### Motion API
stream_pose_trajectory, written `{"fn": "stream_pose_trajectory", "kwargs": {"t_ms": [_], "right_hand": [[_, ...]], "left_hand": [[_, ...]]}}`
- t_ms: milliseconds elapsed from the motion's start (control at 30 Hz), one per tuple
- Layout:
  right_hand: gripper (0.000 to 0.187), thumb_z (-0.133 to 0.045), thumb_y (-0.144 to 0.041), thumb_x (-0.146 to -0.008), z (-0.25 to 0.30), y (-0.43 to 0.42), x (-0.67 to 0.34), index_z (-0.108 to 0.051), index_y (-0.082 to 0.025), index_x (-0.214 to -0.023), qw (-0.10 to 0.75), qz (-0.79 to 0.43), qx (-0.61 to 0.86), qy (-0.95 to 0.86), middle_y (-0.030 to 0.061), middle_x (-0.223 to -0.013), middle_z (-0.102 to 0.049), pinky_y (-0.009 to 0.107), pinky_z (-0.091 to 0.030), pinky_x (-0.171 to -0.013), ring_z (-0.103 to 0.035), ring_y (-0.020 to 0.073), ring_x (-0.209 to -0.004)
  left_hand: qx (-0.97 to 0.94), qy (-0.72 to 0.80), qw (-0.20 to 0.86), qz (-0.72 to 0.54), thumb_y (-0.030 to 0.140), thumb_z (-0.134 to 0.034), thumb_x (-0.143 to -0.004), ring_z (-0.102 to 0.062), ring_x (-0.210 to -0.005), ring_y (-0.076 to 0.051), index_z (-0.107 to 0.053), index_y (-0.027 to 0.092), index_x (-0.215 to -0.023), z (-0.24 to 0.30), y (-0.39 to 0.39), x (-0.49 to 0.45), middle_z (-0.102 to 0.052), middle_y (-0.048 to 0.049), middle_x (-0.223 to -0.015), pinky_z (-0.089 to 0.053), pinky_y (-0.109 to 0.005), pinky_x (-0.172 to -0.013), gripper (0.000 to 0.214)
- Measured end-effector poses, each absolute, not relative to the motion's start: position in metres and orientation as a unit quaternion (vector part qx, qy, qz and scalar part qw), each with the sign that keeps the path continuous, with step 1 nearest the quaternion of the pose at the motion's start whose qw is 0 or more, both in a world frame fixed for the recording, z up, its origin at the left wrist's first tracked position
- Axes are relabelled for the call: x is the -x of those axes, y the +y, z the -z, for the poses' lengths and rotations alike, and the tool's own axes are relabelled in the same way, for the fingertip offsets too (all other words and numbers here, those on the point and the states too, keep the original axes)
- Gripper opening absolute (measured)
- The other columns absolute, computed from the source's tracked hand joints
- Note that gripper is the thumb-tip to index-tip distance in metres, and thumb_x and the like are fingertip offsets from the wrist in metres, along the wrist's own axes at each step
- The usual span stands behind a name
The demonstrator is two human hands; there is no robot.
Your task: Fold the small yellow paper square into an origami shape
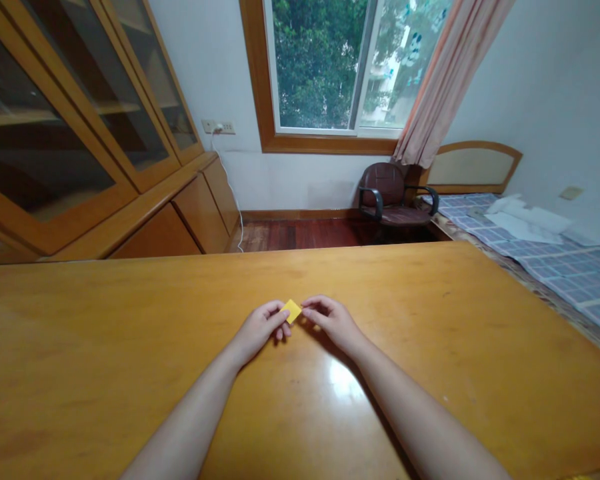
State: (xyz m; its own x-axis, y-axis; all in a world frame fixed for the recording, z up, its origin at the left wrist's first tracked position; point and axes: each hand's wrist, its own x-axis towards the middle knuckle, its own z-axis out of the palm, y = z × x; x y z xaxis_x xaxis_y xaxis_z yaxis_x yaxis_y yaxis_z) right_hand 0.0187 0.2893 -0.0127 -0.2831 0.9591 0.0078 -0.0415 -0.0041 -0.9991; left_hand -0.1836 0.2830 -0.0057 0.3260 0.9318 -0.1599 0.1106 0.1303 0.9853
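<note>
A small yellow piece of paper (pixel 293 310) is held between both my hands just above the wooden table (pixel 130 347). My left hand (pixel 261 328) pinches its left edge with curled fingers. My right hand (pixel 330 319) pinches its right edge, fingers also closed on it. Both forearms reach in from the bottom of the view and meet near the table's middle.
A wooden cabinet with glass doors (pixel 80 147) runs along the left wall. Beyond the table stand a dark armchair (pixel 393 197) under the window and a bed with a checked cover (pixel 555 260) at the right.
</note>
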Motion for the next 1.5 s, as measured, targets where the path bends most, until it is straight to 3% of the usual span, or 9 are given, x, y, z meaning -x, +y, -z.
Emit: {"fn": "stream_pose_trajectory", "kwargs": {"t_ms": [467,633,833,1100,1500], "right_hand": [[0.028,-0.069,-0.031,-0.079,0.020,0.287,-0.017,-0.066,-0.017,-0.103,0.436,-0.573,0.380,-0.581,0.0044,-0.089,-0.069,0.026,-0.049,-0.070,-0.061,0.0131,-0.074],[0.030,-0.066,-0.027,-0.080,0.019,0.287,-0.017,-0.064,-0.018,-0.108,0.433,-0.559,0.381,-0.596,0.0031,-0.088,-0.067,0.025,-0.047,-0.068,-0.059,0.0123,-0.073],[0.030,-0.061,-0.035,-0.086,0.014,0.285,-0.017,-0.063,-0.018,-0.111,0.435,-0.553,0.395,-0.590,0.0017,-0.082,-0.064,0.024,-0.046,-0.065,-0.059,0.0124,-0.071],[0.019,-0.066,-0.034,-0.083,0.011,0.288,-0.016,-0.070,-0.016,-0.079,0.393,-0.473,0.429,-0.662,0.0026,-0.075,-0.066,0.025,-0.044,-0.068,-0.058,0.0141,-0.070],[0.024,-0.067,-0.039,-0.079,0.011,0.287,-0.016,-0.065,-0.015,-0.077,0.412,-0.536,0.438,-0.593,0.0003,-0.068,-0.061,0.023,-0.041,-0.058,-0.053,0.0115,-0.060]], "left_hand": [[-0.586,0.481,0.569,-0.320,0.049,-0.058,-0.083,-0.052,-0.047,-0.010,-0.056,0.016,-0.081,0.003,0.280,0.179,-0.062,0.0006,-0.059,-0.038,-0.020,-0.047,0.033],[-0.587,0.493,0.565,-0.304,0.048,-0.060,-0.081,-0.053,-0.048,-0.010,-0.060,0.015,-0.088,0.002,0.280,0.177,-0.064,-0.0006,-0.062,-0.038,-0.020,-0.046,0.033],[-0.592,0.504,0.556,-0.295,0.047,-0.062,-0.080,-0.053,-0.048,-0.010,-0.059,0.016,-0.081,0.002,0.279,0.176,-0.063,-0.0002,-0.060,-0.039,-0.020,-0.046,0.031],[-0.637,0.514,0.501,-0.281,0.044,-0.062,-0.080,-0.056,-0.051,-0.012,-0.060,0.016,-0.072,0.001,0.276,0.173,-0.063,-0.0019,-0.058,-0.040,-0.021,-0.049,0.030],[-0.580,0.509,0.523,-0.361,0.045,-0.062,-0.082,-0.049,-0.047,-0.009,-0.063,0.015,-0.084,0.005,0.278,0.176,-0.065,-0.0020,-0.064,-0.039,-0.019,-0.043,0.031]]}}
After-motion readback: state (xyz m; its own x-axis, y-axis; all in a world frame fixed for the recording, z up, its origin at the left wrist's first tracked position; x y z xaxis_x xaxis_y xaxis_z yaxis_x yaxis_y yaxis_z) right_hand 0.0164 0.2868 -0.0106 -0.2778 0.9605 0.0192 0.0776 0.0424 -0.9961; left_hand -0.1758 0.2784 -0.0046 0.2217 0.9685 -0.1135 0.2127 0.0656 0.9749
